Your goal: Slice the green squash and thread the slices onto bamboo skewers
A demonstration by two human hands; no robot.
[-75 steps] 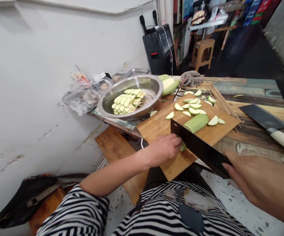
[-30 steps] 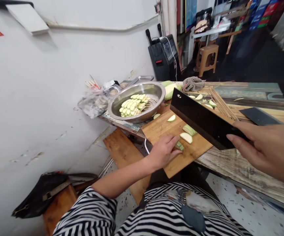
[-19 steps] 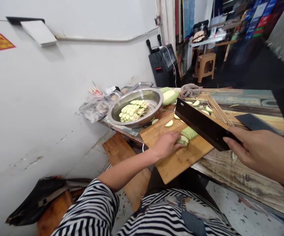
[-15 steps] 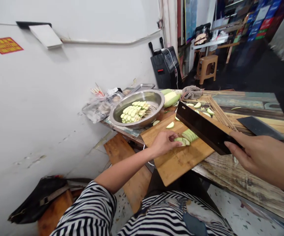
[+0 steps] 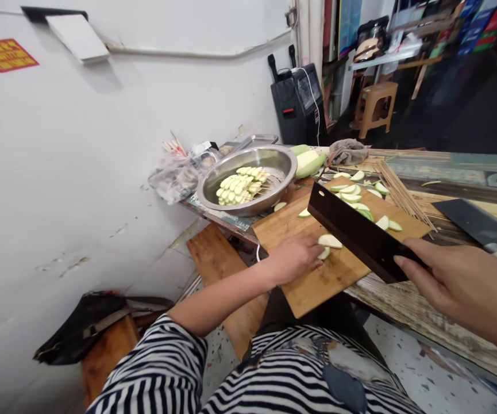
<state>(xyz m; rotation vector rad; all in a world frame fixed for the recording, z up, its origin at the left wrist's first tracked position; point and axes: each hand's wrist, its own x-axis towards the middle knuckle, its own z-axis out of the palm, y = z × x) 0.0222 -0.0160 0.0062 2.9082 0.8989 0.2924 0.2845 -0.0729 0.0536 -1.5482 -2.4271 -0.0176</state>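
Observation:
My right hand [image 5: 442, 270] is closed around the handle of a dark cleaver [image 5: 351, 233], its broad blade tilted above the cutting board [image 5: 304, 293]. Low over the board, my left hand [image 5: 297, 260] has its fingers bent onto a pale green zucchini slice [image 5: 323, 253]; its fingertips are partly hidden. Another zucchini slice [image 5: 331, 241] lies right beside those fingers. Behind the blade are several loose slices [image 5: 350, 197], some overlapping. The cleaver covers part of the board.
A steel basin [image 5: 289, 167] holds skewered slices. Whole zucchini [image 5: 311, 164], one partly peeled, and a grey rag [image 5: 348, 152] lie behind the board. Bamboo skewers [image 5: 403, 192] and a second cleaver [image 5: 476, 221] are to the right. Plastic bags [image 5: 174, 181] sit by the wall.
The neat row of slices by my left hand has gone from there; more loose slices show behind the blade. My left hand now bends over two slices. The cleaver stays raised in my right hand.

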